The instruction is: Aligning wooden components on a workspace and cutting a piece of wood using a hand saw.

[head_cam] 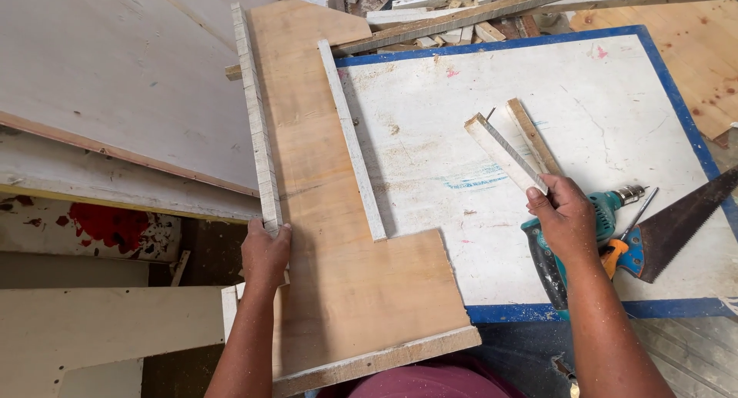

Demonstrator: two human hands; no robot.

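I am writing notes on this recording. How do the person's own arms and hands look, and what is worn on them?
Both forearms are bare, with no sleeves in view. The left hand and right hand wear no gloves, rings or watch. Pale specks, probably sawdust, dot the forearms. The fingers are bare too.

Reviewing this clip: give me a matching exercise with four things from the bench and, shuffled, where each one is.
Things:
1. Left hand
2. Right hand
3. Teal drill
4. Hand saw

Places:
A. Lying at the right edge of the blue-bordered board
B. Gripping the near end of a white wood strip
C. On the left edge strip of the plywood panel
D. Partly hidden under the right hand

Pairs: 1-C, 2-B, 3-D, 4-A
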